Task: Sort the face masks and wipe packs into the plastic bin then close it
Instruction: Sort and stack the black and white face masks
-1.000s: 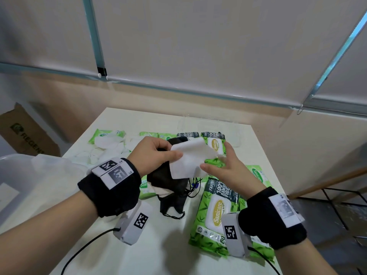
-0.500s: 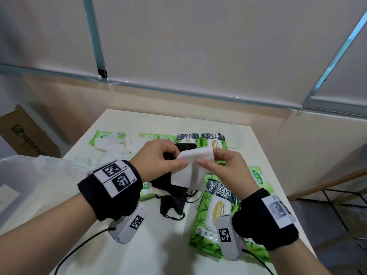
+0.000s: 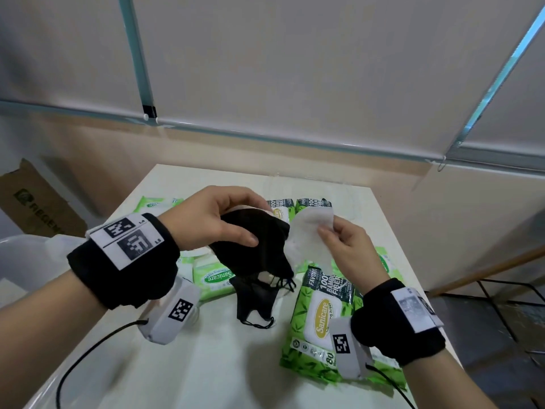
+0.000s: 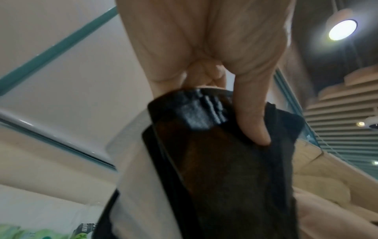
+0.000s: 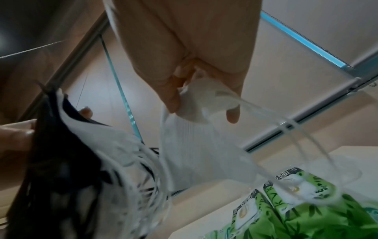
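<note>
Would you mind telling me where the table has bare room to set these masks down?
Bare table lies near the front edge, between the left hand and the big wipe pack; another strip runs along the far edge. The middle is crowded with wipe packs and a black mask.

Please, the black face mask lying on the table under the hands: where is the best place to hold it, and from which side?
Probably pinch the black face mask from above at its flat folded body, near the middle. It lies flat on the table; its thin ear loops trail toward the near edge and would slip or tangle.
</note>
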Available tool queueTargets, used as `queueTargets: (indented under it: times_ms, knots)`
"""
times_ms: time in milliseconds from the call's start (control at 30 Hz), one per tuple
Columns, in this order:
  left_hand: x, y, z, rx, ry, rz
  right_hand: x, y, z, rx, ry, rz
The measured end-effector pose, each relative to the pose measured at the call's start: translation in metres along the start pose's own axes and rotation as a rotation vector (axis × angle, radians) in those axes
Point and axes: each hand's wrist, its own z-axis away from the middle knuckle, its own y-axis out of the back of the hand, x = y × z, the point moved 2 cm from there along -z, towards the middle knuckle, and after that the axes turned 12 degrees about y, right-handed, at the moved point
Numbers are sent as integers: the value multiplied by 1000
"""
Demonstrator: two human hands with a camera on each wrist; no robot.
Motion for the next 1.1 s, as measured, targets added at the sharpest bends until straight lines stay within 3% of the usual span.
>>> queueTargets:
  times_ms: [200, 567, 667, 800, 1000, 1100]
  knots:
    - [7, -12, 4, -151, 36, 105, -17, -14, 5, -218, 62, -157]
    - [12, -13, 9, -323, 80, 59, -7, -5, 1, -70, 1, -152]
    - [11, -13, 6, -266, 66, 57, -12, -5, 1, -88, 31, -214]
    - [6, -17, 3, -170, 49, 137, -25, -8, 4, -219, 22, -372]
    - [-2, -25, -2, 147, -80, 262, -37, -11, 8, -306, -17, -613]
    - [-8, -29, -1, 226, -133, 258, -39, -12, 8, -287, -37, -682]
